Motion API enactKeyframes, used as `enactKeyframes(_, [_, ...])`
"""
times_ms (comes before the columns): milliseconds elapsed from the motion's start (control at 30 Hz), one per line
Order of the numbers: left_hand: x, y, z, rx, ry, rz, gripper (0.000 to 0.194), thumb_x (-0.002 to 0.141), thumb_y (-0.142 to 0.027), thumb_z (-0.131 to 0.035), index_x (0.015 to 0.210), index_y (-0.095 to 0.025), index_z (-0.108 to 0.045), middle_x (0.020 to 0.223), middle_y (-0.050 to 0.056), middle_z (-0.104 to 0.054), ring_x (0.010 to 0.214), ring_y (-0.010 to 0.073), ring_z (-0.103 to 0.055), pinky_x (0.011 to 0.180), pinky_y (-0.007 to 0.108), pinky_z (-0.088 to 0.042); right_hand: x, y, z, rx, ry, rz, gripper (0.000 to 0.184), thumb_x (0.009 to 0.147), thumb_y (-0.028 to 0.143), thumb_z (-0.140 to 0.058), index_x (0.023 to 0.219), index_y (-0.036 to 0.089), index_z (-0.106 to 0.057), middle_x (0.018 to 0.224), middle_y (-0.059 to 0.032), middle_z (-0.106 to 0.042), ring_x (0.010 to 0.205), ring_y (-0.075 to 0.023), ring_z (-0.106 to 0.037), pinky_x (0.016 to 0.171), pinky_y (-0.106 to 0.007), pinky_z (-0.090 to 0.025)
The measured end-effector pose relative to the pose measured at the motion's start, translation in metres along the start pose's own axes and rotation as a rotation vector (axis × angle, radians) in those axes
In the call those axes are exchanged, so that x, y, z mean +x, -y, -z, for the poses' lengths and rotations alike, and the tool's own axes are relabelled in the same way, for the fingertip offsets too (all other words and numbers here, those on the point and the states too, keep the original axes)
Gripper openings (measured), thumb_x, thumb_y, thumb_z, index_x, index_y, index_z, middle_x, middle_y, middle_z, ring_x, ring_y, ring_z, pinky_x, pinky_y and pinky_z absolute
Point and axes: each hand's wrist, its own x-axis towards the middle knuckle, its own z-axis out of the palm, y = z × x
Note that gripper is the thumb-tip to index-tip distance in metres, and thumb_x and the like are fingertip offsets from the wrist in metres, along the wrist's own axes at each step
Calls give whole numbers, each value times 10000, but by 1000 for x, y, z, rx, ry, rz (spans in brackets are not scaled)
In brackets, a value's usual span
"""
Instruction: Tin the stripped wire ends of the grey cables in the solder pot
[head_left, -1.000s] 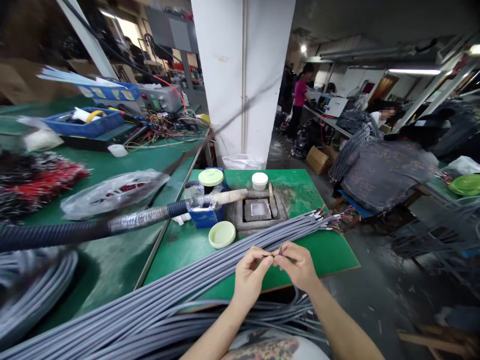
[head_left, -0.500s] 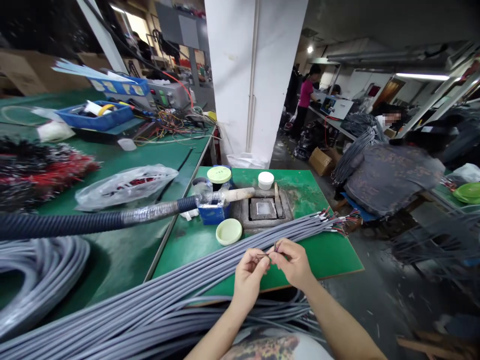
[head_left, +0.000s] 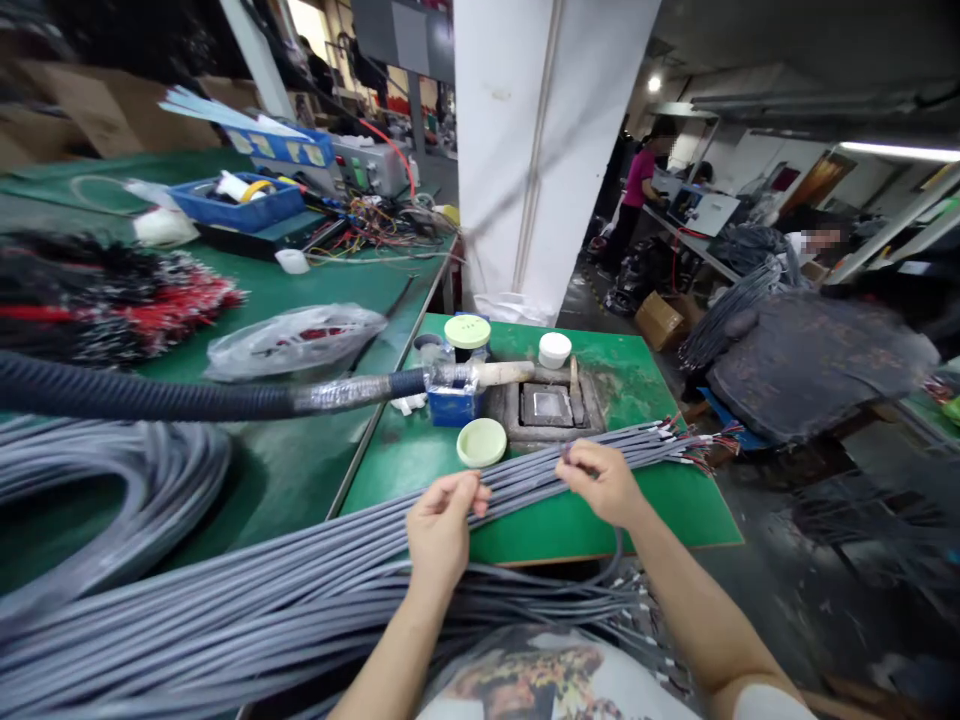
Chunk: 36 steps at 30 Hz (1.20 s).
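The left hand (head_left: 442, 530) lies half-curled on the grey cables (head_left: 337, 560); whether it grips them, I cannot tell. The right hand (head_left: 600, 482) is closed, its fingers pinching the same bundle, which crosses the desk (head_left: 667, 515) from 7 toward 3 o'clock, with coloured wire ends (head_left: 709, 447) at 3 o'clock. A pale green lid (head_left: 481, 442) sits at 12 o'clock, just beyond the cables.

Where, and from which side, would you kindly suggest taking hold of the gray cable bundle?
I would grip the bundle midway along, between the left hand and right hand, coming from above. There the cables lie straight and close together across the bench, so a hand can close around them. The wire ends fan apart, so they seem a poorer hold.
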Motion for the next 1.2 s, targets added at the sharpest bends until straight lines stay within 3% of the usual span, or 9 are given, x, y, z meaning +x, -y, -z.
enactKeyframes(67, [10, -5, 15, 117, -71, -86, 156, 759, -303, -681, 799, -152, -680, 607, -2, -658, 544, 97, -580, 580, 212, -483, 20, -5, 7, -26, 18, -39, 318, 861, 305, -535, 577, 172, -484, 627, 18, -472, 583, -97, -426, 566, -240, -314])
enactKeyframes(167, [19, -5, 31, 363, -82, -169, 162, 766, -312, -665, 764, -151, -678, 646, 11, -667, 627, 130, -613, 641, 235, -483, 58, -14, 6, -112, 109, -44, 346, 830, 325, -547, 537, 172, -447, 560, 34, -434, 553, -92, -398, 546, -242, -281])
enactKeyframes(300, [22, 2, 34, 587, -38, -232, 191, 809, -327, -604, 776, -156, -682, 676, 19, -673, 635, 140, -599, 644, 245, -465, 104, -23, -19, -263, 246, -34, 351, 792, 331, -535, 503, 171, -418, 502, 47, -368, 526, -85, -350, 521, -245, -232])
enactKeyframes(400, [22, 4, 33, 648, 4, -232, 212, 830, -341, -578, 789, -160, -682, 697, 24, -677, 633, 137, -587, 640, 242, -457, 122, -26, -40, -401, 317, -21, 341, 779, 330, -513, 490, 164, -441, 499, 43, -363, 521, -83, -338, 513, -246, -220])
enactKeyframes(700, [22, 0, 34, 673, 30, -231, 224, 838, -345, -563, 797, -163, -686, 699, 25, -669, 612, 130, -564, 618, 236, -448, 137, -32, -75, -596, 462, -24, 255, 776, 271, -522, 578, 144, -622, 564, -13, -569, 548, -108, -440, 523, -252, -238])
enactKeyframes(900, [20, 1, 36, 704, 22, -232, 204, 815, -339, -593, 824, -164, -698, 720, 23, -690, 636, 139, -601, 638, 241, -462, 134, -24, -80, -702, 508, -69, 229, 796, 300, -533, 720, 167, -703, 772, -78, -709, 713, -171, -598, 592, -252, -317])
enactKeyframes(1200, [20, 4, 39, 722, 4, -235, 236, 784, -385, -630, 828, -164, -700, 726, 24, -704, 657, 157, -634, 639, 240, -499, 128, -22, -79, -712, 520, -96, 234, 817, 301, -514, 830, 174, -710, 900, -96, -723, 820, -205, -641, 644, -253, -373])
